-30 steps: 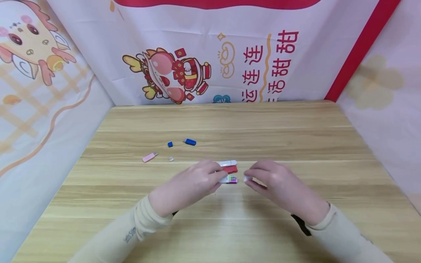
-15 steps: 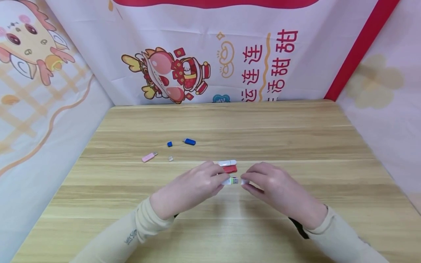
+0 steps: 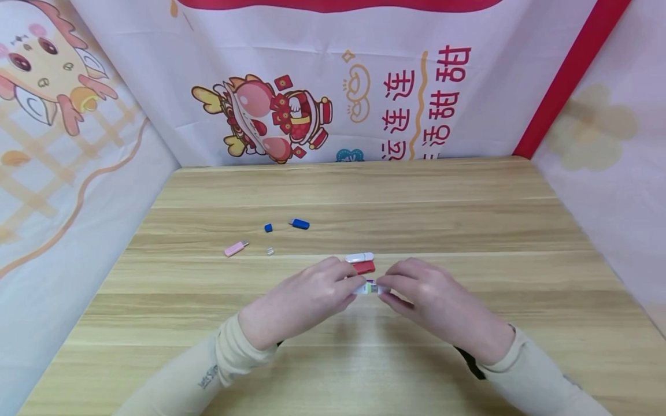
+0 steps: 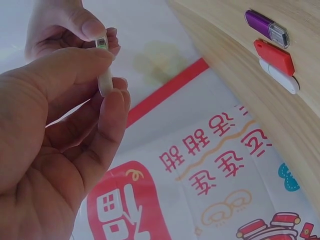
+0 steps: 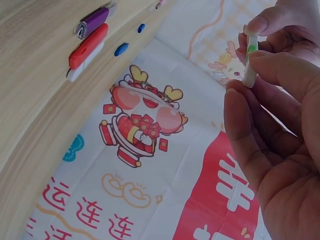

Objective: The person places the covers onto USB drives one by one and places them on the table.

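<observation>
Between thumb and fingers, my left hand (image 3: 319, 292) pinches a white and green USB flash drive (image 4: 105, 82). My right hand (image 3: 429, 292) holds a small white cap (image 5: 249, 80) at the drive's metal plug end. Part of the plug and a green band still show between the two hands. How far the cap sits over the plug is hidden by the fingers. Just behind the hands lie a purple flash drive (image 4: 261, 24), a red flash drive (image 4: 275, 57) and a capped white flash drive (image 3: 359, 257), side by side on the wooden table (image 3: 416, 214).
Further left on the table are a blue flash drive (image 3: 300, 224) with bare plug, a small blue cap (image 3: 268, 228), a pink flash drive (image 3: 236, 249) with bare plug and a clear cap (image 3: 270, 251). Printed cloth (image 3: 312, 46) hangs around the table's back and sides.
The hands have drawn together; the right hand moved left with the white cap, closing the gap to the drive's plug. The left hand shifted slightly right.
</observation>
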